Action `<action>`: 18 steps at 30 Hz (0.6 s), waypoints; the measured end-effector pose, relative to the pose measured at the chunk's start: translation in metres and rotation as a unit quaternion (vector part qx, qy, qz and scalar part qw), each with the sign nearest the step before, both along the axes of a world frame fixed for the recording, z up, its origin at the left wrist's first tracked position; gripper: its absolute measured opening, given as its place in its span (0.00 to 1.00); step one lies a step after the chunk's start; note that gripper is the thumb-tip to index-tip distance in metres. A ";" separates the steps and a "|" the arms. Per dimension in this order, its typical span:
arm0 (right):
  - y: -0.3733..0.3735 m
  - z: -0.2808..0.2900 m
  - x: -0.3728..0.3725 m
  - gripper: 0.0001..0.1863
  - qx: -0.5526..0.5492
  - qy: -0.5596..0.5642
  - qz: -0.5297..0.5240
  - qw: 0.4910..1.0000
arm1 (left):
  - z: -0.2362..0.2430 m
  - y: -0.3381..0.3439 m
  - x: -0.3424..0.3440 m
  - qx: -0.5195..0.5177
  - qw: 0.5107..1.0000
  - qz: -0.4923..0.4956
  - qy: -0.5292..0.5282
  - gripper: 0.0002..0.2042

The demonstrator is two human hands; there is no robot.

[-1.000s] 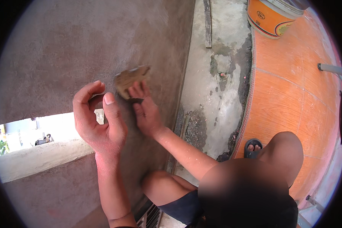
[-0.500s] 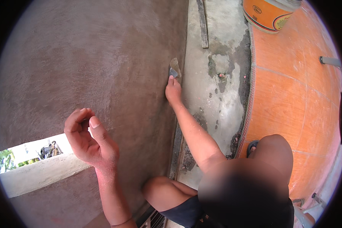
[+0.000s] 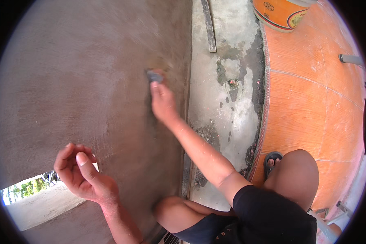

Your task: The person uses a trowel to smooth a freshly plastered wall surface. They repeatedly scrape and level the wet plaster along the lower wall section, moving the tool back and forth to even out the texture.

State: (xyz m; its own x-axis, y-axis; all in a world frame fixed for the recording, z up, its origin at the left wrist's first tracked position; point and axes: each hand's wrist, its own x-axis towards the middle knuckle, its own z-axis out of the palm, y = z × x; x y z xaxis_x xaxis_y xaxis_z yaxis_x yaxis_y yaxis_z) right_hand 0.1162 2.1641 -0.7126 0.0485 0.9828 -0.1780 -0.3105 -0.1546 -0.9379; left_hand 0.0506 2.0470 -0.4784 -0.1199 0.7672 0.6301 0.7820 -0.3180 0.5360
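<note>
My right hand (image 3: pixel 162 101) grips a small flat smoothing tool, grey and tan (image 3: pixel 155 75), blurred by motion against the brown-grey plastered wall (image 3: pixel 69 81), a little left of its right edge. My left hand (image 3: pixel 81 171) is raised at lower left, palm up and fingers loosely curled apart, with nothing seen in it. Behind it the wall has a long opening (image 3: pixel 28 189) with foliage and bright daylight beyond, above a rough pale sill (image 3: pixel 44 207).
A concrete strip (image 3: pixel 215 101) with a wooden batten (image 3: pixel 208 26) borders orange tiles (image 3: pixel 297 110), where an orange bucket (image 3: pixel 280 12) and my sandalled foot (image 3: pixel 272 162) rest. A grey pipe (image 3: pixel 349 59) juts in at right. Bare skin (image 3: pixel 333 227) shows at lower right, owner unclear.
My right hand swept right with the tool toward the wall's edge, then back left. My left hand has dropped lower in view, and the whole view has shifted somewhat.
</note>
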 end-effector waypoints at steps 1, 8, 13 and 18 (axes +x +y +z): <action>-0.004 -0.006 -0.005 0.23 0.023 -0.024 -0.054 0.998 | 0.000 0.000 0.000 0.002 0.999 0.017 -0.029 0.11; -0.024 -0.088 -0.026 0.26 -0.201 0.072 -0.082 0.974 | 0.002 0.001 -0.001 -0.013 0.999 0.006 0.049 0.11; -0.039 -0.082 -0.040 0.26 0.029 -0.059 -0.131 0.989 | 0.002 0.000 0.001 -0.016 0.999 0.026 0.024 0.11; 0.008 -0.126 -0.036 0.23 -0.259 0.065 -0.135 0.954 | 0.003 0.002 0.004 -0.028 0.998 0.011 0.050 0.11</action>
State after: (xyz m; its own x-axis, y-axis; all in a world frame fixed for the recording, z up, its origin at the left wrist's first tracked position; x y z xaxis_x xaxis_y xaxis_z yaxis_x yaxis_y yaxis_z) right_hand 0.0801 2.1717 -0.8381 0.2317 0.7165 -0.6580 -0.5124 -0.4851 -0.7086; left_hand 0.0544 2.0490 -0.4749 -0.0760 0.7997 0.5955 0.8395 -0.2709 0.4710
